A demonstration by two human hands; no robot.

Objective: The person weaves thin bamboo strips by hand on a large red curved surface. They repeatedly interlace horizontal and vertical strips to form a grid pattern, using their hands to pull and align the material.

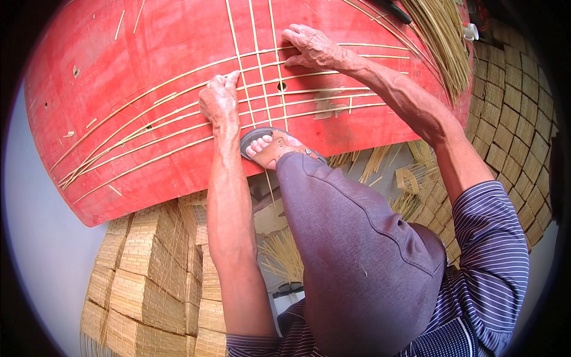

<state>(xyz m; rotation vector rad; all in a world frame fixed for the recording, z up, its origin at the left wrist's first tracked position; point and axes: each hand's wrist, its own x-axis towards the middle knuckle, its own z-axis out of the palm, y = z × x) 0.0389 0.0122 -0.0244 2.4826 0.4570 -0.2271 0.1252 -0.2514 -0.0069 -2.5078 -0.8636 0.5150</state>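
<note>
Thin bamboo strips lie crossed on a red board. Several long curved strips [156, 118] run from left to right, and three upright strips [255, 50] cross them in a loose weave. My left hand [219, 100] is closed, its fingertips pinching a curved strip just left of the crossings; the exact grip is partly hidden. To the right of the uprights, my right hand [314, 47] rests over the upper curved strips, thumb apart from its bent fingers. My sandalled foot [275, 144] presses on the lower ends of the upright strips.
The red board [143, 47] has a hole near the weave. A bundle of loose strips [437, 41] lies at the upper right, beside a dark-handled tool [397, 12] and a white cup [470, 31]. Woven baskets [143, 291] stack at lower left; more woven pieces [511, 119] stand right.
</note>
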